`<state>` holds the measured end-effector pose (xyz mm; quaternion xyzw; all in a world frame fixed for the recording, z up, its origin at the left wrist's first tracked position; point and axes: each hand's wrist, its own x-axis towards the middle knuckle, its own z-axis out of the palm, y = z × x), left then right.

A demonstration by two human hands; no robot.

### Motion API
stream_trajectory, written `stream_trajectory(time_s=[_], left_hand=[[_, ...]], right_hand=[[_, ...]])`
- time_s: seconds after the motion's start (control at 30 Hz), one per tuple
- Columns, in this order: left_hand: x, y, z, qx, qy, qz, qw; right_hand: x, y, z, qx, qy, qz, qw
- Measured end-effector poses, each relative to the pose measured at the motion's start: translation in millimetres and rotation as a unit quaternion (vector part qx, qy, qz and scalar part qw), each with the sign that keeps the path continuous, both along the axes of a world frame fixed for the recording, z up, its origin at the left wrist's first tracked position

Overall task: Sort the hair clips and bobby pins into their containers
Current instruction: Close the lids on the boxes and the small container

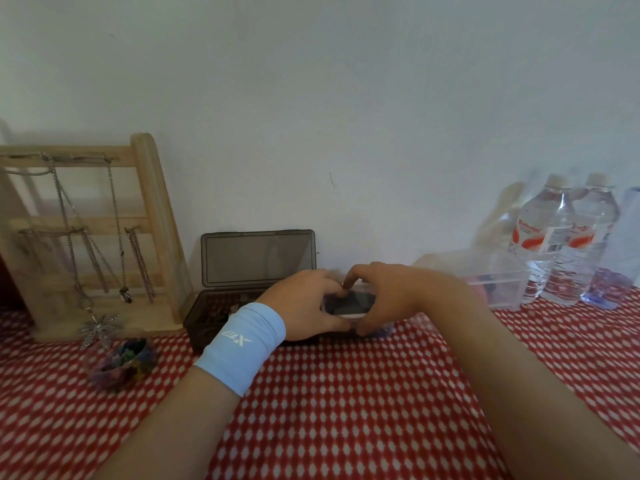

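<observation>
From my remote seat, the thing in play is a small case (349, 304) held just above the red-and-white tablecloth (346, 410), a little past frame centre towards 12 o'clock. It is a flat oblong with a dark, glossy upper face and a pale rim along its near edge. I cannot tell whether the darkness is the lid or what lies inside. Its long axis runs 9 to 3 o'clock, level with the table edge, and the dark face is turned up and slightly towards me.

The left hand (304, 303), with a light-blue wristband (242, 344) on its wrist, grips the case's 9 o'clock end with curled fingers. The right hand (391, 296) grips the 3 o'clock end, thumb under the near edge and a bent fingertip on the far edge. Both hold it closely, with no gap showing.

Directly behind the hands, at 12 o'clock, a smoky dark box (211, 313) stands with its lid (258, 258) upright against the wall. At 2 o'clock is a clear plastic container (498, 278), with water bottles (547, 237) beyond it. At 9 o'clock a heap of coloured clips (121, 362) sits blurred in front of a wooden stand (149, 202) hung with chains.
</observation>
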<state>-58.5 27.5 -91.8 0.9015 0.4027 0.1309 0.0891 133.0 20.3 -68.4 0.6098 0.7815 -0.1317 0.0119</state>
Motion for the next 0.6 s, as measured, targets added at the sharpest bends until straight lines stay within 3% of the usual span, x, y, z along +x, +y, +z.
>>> stream_trajectory(time_s=[0.1,0.27,0.4,0.6], left_hand=[[-12,4,2,-0.043,-0.095,0.008,0.994],[-48,14,15,0.076,-0.220,0.113,0.966],[-68,12,18,0.137,-0.177,0.151,0.963],[-83,3,19,0.113,-0.101,0.160,0.976]], right_hand=[[-3,-2,4,-0.053,0.092,0.000,0.994],[-25,-7,5,0.032,0.241,-0.031,0.969],[-51,0,1,0.027,0.316,-0.070,0.946],[-72,4,14,0.069,0.377,-0.078,0.920]])
